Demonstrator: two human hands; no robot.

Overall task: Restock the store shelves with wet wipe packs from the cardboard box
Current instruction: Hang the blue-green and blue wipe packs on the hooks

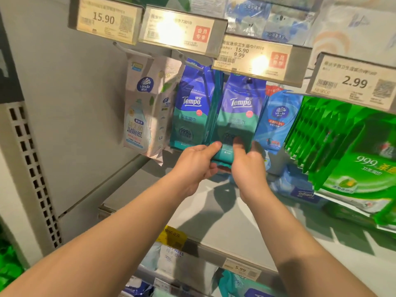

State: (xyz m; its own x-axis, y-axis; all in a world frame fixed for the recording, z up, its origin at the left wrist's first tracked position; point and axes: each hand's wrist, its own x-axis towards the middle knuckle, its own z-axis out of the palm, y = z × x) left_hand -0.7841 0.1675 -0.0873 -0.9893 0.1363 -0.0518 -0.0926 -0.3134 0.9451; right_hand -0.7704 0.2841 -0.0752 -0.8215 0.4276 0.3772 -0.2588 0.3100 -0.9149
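Seen from a head camera, two bare forearms reach up to a store display of hanging wet wipe packs. Both hands grip the bottom edge of one Tempo pack (236,116), blue at the top and teal below. The left hand (198,162) curls round the pack's lower left corner, thumb pressed on the front face. The right hand (249,168) pinches the lower right corner, thumb in front and fingers tucked behind. The pack hangs upright, long axis vertical, printed face toward the camera and logo the right way up. Its top sits up under a price tag (255,55) reading 15.90 and 9.99; the hook there is hidden.

Just left of it hangs a second Tempo pack (190,108), also upright, touching the held one along its side. Further left hangs a white Vinda pack (142,112). To the right hangs a blue Vinda pack (276,121), and beyond it a row of green packs (334,138) tilts toward the camera. The grey shelf (225,221) below holds a flat blue pack (300,189) at the right. Another tag (355,81) at the upper right reads 2.99.
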